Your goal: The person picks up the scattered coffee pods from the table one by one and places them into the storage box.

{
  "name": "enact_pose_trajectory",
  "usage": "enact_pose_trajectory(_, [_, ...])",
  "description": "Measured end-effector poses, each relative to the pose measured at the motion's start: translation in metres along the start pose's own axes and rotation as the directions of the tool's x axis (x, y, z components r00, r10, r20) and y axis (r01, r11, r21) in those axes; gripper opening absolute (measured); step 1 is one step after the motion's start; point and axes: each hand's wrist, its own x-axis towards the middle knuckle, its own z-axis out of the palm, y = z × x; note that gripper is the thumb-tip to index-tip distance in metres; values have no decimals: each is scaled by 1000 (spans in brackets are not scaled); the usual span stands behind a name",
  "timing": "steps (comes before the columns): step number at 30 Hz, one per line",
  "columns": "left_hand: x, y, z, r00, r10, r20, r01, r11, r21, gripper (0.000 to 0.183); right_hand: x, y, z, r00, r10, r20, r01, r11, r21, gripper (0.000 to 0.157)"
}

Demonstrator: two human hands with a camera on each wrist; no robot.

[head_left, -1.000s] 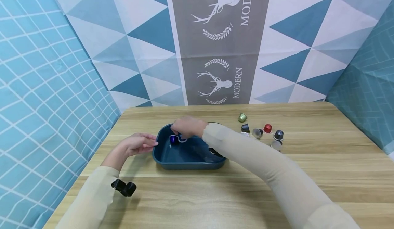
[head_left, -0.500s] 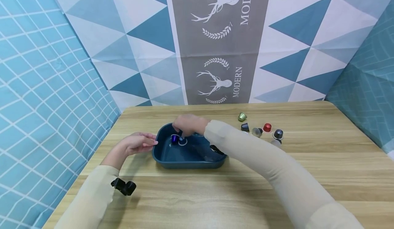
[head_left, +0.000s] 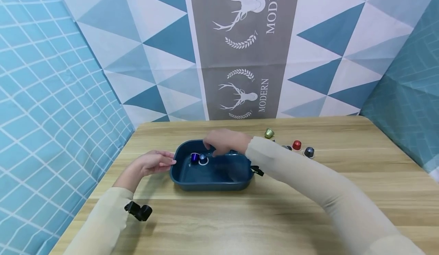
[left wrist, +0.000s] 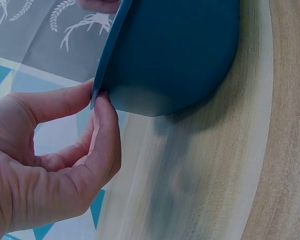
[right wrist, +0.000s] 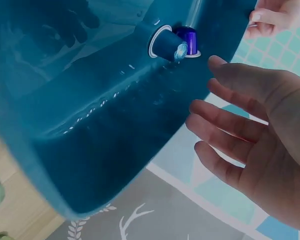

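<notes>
A dark blue plastic basin (head_left: pixel 212 186) stands on the table. My left hand (head_left: pixel 156 162) pinches its left rim between thumb and fingers, plain in the left wrist view. Inside, near the left end, two coffee capsules sit side by side: a shiny violet-blue capsule (head_left: pixel 194 158) and a dark blue capsule (head_left: pixel 203 159) with a white rim. Over the basin's back edge hovers my right hand (head_left: pixel 223 140). In the right wrist view its fingers (right wrist: pixel 225 120) are spread and loosely bent, with nothing between them, apart from the capsules.
Right of the basin, more capsules lie on the wooden table (head_left: pixel 240 224): a green capsule (head_left: pixel 269 133) at the back, a red capsule (head_left: pixel 296 145) and a black capsule (head_left: pixel 309 152). My right sleeve (head_left: pixel 291 171) hides others. A patterned wall cloth (head_left: pixel 164 56) rises behind the table.
My right hand has let go of the dark blue capsule beside the violet-blue one and drawn back to the right. The left hand has stayed at the rim.
</notes>
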Motion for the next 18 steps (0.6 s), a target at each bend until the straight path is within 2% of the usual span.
enact_pose_trajectory(12, [0,0,0,1000,4,11,-4,1000,-3,32,-30,14,9,997,-17,-72,24,995,92,28])
enact_pose_trajectory(18, [1,0,0,1000,-3,12,3,1000,-2,36,-45,16,16,988,-38,-152,59,990,132,27])
